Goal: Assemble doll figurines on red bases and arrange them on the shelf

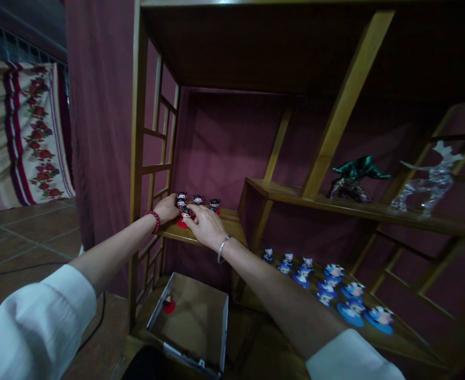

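I read clock positions from the center of the head view. At 8 o'clock, I had the right hand (207,227) at the front figurine (185,216) on the wooden shelf (230,224); its grip was narrow, thumb and fingertip against that piece. I had the left hand (167,208) beside two rear figurines (181,202), at 11 o'clock from the front piece; I could not tell whether its grip held either. Two black-haired figurines (198,200) stood toward 2 o'clock from it. At 7 o'clock, a single figurine (168,302) was inside the open box (200,327).
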Available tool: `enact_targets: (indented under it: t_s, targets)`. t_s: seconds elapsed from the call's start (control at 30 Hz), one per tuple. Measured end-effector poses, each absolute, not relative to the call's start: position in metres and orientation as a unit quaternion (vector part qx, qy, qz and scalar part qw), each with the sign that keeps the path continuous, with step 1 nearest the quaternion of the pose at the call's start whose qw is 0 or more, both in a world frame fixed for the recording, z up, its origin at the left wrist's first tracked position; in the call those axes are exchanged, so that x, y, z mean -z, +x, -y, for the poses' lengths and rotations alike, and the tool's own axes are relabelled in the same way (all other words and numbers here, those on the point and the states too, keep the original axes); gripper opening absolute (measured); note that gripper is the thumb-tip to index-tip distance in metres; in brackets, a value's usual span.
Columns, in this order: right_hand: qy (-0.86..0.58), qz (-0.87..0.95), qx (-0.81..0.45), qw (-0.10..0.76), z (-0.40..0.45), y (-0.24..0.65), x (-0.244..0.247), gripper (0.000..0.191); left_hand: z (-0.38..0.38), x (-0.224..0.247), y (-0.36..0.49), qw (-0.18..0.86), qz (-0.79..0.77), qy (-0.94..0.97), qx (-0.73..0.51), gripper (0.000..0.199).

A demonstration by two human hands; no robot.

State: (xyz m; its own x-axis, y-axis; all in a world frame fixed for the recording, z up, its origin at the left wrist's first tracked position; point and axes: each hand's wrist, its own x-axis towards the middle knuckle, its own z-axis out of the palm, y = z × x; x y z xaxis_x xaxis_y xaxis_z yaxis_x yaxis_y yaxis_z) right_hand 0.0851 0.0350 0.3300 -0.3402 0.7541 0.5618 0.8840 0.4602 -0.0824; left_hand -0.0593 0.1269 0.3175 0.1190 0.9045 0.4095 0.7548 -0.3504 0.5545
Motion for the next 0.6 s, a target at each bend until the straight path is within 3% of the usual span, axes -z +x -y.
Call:
enact_targets:
  t_s: [0.17,0.4,0.6]
  targets:
    - [-0.520,0.805,0.127,0.254,-0.035,0.082,-0.330,0.035,-0.131,-0.315,-0.061,0.053,-0.585,0.738,-0.332,0.045]
    - [-0.539,0.795,0.135,0.244,-0.037,0.078,-0.332,0.027,-0.129,-0.318,-0.077,0.055,-0.594,0.729,-0.336,0.055]
    - [-0.534,0.800,0.143,0.232,-0.040,0.070,-0.337,0.026,-0.123,-0.319,-0.084,0.041,-0.600,0.727,-0.333,0.050]
